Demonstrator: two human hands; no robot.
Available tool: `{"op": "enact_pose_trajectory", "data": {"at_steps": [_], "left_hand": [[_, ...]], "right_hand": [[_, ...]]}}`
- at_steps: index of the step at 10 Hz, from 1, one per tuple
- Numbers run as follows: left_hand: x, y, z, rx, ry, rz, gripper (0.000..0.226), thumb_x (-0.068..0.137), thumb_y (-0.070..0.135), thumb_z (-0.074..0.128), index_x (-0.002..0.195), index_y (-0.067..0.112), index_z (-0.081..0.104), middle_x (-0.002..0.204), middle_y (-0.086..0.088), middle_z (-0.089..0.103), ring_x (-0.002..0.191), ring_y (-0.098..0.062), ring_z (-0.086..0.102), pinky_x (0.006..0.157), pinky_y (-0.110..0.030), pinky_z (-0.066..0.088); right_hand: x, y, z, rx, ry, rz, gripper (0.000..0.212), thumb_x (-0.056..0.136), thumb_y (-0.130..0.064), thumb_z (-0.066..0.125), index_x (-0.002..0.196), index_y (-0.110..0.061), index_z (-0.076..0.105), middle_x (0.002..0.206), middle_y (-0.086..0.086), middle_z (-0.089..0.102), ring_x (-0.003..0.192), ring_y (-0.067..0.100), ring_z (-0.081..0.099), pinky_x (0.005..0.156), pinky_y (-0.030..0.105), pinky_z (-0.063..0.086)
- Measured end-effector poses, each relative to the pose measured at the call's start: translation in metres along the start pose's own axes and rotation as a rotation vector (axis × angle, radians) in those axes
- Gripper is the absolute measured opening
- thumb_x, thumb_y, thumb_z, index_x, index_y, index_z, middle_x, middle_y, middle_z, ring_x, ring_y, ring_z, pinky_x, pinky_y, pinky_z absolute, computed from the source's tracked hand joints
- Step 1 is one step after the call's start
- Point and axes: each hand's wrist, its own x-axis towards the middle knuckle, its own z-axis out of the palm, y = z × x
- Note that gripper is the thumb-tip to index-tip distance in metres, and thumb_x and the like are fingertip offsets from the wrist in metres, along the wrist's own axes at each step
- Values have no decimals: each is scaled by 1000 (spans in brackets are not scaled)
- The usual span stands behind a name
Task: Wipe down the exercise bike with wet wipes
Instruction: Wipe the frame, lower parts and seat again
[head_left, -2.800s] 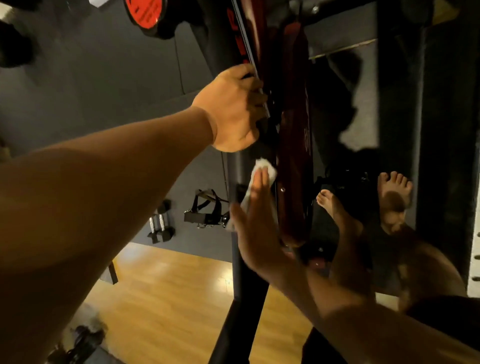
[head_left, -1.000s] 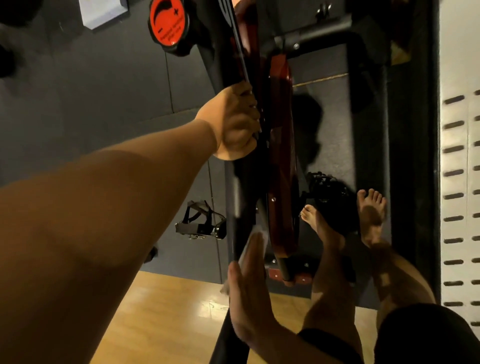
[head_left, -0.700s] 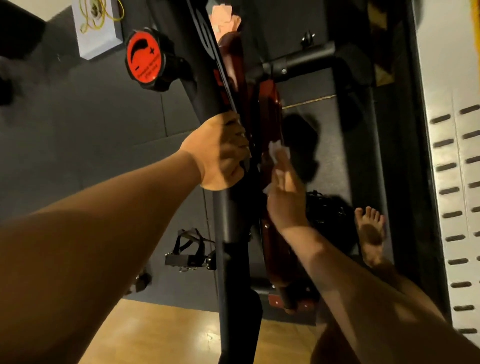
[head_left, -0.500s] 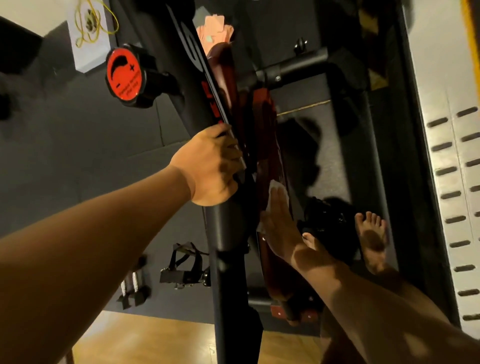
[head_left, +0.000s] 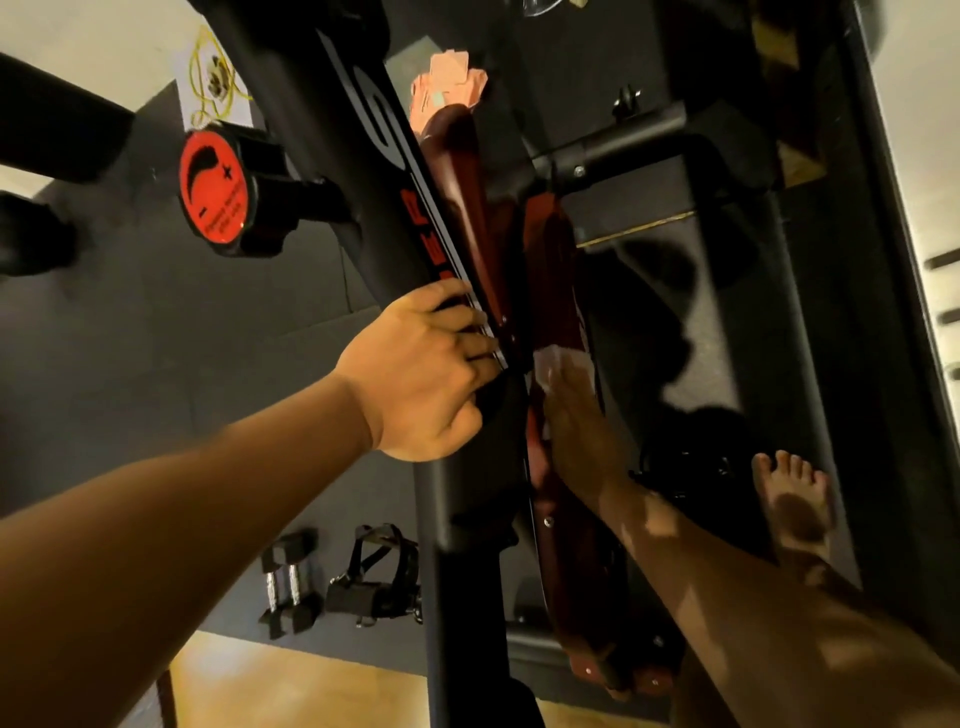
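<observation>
1. Around the black frame tube (head_left: 363, 171) of the exercise bike: left hand (head_left: 421, 379) clenched, fingers (head_left: 467, 340) wrapped over the edge with the red lettering, thumb side toward the camera.
2. Just right of that grip, pressed flat against the dark red flywheel guard (head_left: 556, 270): right hand (head_left: 576, 426), palm open and fingers straight, pinning a white wet wipe (head_left: 550, 364) to the guard.
3. Beyond the right fingertips: wipe showing as a small crumpled white patch, touching the red panel, the rest hidden under the palm.
4. Left of and above the left grip: round red resistance knob (head_left: 213, 195) with plus and minus marks, standing out from the frame on a black stem.
5. Below the left grip, on the dark floor mat (head_left: 156, 338): caged pedal with straps (head_left: 376, 577) and, just beside it, two small dumbbells (head_left: 285, 582).
6. Right of the right grip, well below it: one bare foot (head_left: 792, 499) on the mat, toes pointing away.
7. Nearest the camera, under both forearms: strip of light wooden floor (head_left: 311, 691).
</observation>
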Motion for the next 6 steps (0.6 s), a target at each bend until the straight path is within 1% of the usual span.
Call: {"op": "enact_pose_trajectory", "data": {"at_steps": [1,2,3,4,5,6], "left_hand": [[0,1,-3,-13,-40,-8,63,81,43,28,117,19,73,122,-3,69,126,-28,54,117,-45,13],[1,1,-7,-19,-45,-21,62,80,43,28,115,18,74,123,-3,69,125,-28,55,116,-44,12],[0,2,-8,-29,-45,-18,61,79,42,29,114,18,74,120,-3,70,124,-28,56,116,-43,13],[1,1,-8,-49,-62,-13,61,78,42,30,113,18,74,118,-4,71,122,-29,56,117,-44,14],[2,1,-8,-60,-86,-20,63,78,43,31,114,16,74,118,-7,71,123,-31,56,118,-43,12],[2,0,-10,-67,-146,-18,64,78,43,31,115,14,73,121,-9,69,125,-33,55,117,-45,12]], "right_hand": [[-22,35,6,-128,331,30,53,106,-18,11,150,7,-6,159,18,-6,144,-4,14,116,11,6],[-20,-2,-6,394,-185,329,43,108,-19,22,149,-10,26,150,5,34,133,-3,35,96,-5,24],[23,-27,-17,541,-76,198,32,105,-39,34,125,-30,56,105,-16,61,87,-19,59,71,-2,43],[103,-80,-39,851,-64,160,52,104,-47,25,135,-14,51,128,11,59,120,16,56,106,35,42],[168,-111,-68,1022,-86,244,69,100,-56,18,149,-10,32,144,17,44,129,27,44,102,36,39],[187,-114,-68,1013,-151,226,90,88,-75,25,155,-16,16,160,10,20,144,21,28,107,31,36]]}}
